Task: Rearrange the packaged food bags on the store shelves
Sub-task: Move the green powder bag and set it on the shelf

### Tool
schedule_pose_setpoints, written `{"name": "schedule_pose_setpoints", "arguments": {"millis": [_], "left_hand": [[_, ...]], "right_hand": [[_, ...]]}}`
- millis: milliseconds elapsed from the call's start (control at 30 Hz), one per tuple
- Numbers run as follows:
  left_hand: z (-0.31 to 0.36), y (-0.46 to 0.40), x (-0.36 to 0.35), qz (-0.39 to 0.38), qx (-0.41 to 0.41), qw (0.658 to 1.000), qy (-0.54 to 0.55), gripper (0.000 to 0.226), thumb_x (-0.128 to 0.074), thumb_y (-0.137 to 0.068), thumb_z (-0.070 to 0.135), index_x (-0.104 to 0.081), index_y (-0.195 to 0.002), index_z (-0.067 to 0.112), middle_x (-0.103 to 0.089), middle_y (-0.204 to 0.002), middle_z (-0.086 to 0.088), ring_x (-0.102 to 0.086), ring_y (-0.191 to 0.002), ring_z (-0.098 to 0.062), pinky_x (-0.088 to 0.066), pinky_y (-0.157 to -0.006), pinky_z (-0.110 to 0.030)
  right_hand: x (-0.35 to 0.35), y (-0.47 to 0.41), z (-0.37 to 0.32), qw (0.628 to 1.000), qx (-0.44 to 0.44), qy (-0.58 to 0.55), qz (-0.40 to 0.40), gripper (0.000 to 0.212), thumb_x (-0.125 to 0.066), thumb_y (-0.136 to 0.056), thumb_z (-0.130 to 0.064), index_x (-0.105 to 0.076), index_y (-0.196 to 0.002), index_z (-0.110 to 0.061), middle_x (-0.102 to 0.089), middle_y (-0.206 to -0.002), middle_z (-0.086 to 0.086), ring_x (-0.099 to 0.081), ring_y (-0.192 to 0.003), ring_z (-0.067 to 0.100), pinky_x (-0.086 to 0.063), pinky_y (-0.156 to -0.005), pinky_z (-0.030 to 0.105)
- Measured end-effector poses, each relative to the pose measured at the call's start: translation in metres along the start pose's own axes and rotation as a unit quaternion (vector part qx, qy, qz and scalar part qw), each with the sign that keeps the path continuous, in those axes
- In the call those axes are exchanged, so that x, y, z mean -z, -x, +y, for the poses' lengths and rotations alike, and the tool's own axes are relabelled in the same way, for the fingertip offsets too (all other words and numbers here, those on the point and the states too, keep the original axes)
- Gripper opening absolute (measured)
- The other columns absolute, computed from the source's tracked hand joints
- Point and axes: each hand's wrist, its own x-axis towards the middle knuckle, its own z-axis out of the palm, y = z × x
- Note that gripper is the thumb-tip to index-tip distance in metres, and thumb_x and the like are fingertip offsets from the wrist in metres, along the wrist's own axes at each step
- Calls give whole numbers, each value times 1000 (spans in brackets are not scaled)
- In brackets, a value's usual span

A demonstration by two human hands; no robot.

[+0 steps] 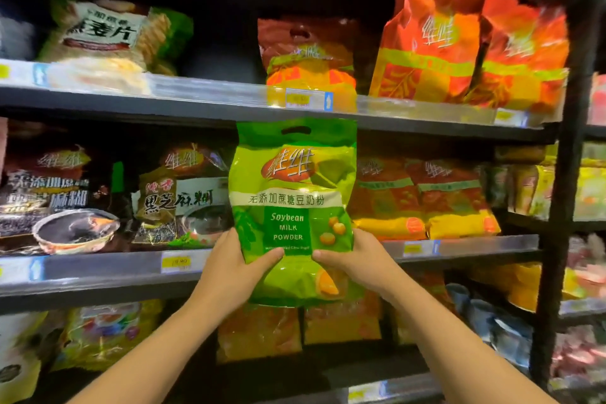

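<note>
A person's left hand and right hand clamp the lower corners of a glossy green plastic bag of soybean milk powder, thumbs pressed across its front, holding it upright in front of the grey metal middle shelf. The bag's top, with its cut-out handle, reaches the edge of the upper shelf. Orange-and-red foil bags stand just right of it, dark sesame paste bags just left.
</note>
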Motion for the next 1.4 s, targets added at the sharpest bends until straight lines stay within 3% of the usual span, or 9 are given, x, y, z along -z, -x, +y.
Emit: {"name": "schedule_pose_setpoints", "arguments": {"millis": [167,333,467,533,700,867,1067,1267,1400], "left_hand": [[16,-37,-21,33,9,999,-20,49,-78,-85,49,-63,-128,30,-66,-122,5,-61,-115,-15,-51,-100,-45],[23,-63,-34,57,14,998,-39,45,-78,-85,46,-66,-125,30,-67,-120,3,-62,-114,-15,-51,-100,-44],[20,-76,-46,60,15,997,-48,45,-78,-86,43,-65,-126,27,-67,-120,1,-61,-117,-17,-51,-100,-45],[16,-83,-49,66,22,996,-47,47,-78,-86,44,-64,-127,28,-66,-121,1,-60,-118,-17,-51,-101,-46],[7,-101,-51,58,23,997,-49,51,-78,-87,43,-60,-133,28,-65,-126,0,-58,-123,-19,-49,-105,-48],[-1,-120,-50,37,47,997,-57,59,-80,-86,43,-57,-135,20,-61,-130,-6,-57,-126,-24,-47,-108,-49],[-7,-132,-61,22,99,986,-134,82,-74,-85,57,-38,-140,9,-39,-137,-12,-37,-136,-28,-36,-115,-45],[-7,-140,-58,-35,136,976,-166,118,-68,-83,68,-7,-159,1,-17,-162,-19,-22,-151,-36,-28,-122,-48],[-11,-143,-55,-58,138,969,-196,115,-65,-81,74,-16,-156,2,-27,-156,-17,-31,-145,-34,-34,-115,-47]], "right_hand": [[32,-49,7,999,15,-12,-39,25,-86,-87,-19,-77,-110,-15,-82,-102,-6,-78,-97,15,-64,-84,31],[41,-89,21,998,16,-40,-53,29,-86,-85,-14,-74,-111,-5,-81,-105,10,-77,-98,33,-62,-91,50],[46,-115,36,995,28,-66,-62,27,-88,-82,-11,-72,-103,-7,-82,-100,-1,-79,-98,19,-62,-75,22],[45,-126,39,996,50,-51,-57,26,-89,-81,-13,-70,-98,-14,-80,-91,-8,-77,-92,12,-58,-72,17],[41,-148,43,996,74,-19,-35,26,-91,-81,-19,-68,-91,-23,-77,-93,-8,-75,-95,14,-59,-94,43],[35,-163,50,998,64,-12,-13,32,-92,-79,-26,-69,-102,-21,-79,-104,-6,-75,-101,16,-59,-97,47],[34,-178,65,999,38,25,17,44,-93,-75,-41,-63,-102,-25,-74,-106,-13,-72,-102,11,-57,-81,32],[34,-179,74,998,37,35,22,45,-93,-74,-44,-64,-103,-25,-73,-101,-16,-71,-95,3,-55,-74,26],[33,-175,71,1000,25,5,7,51,-92,-77,-35,-67,-119,-21,-75,-104,-15,-72,-96,4,-57,-71,20]]}}
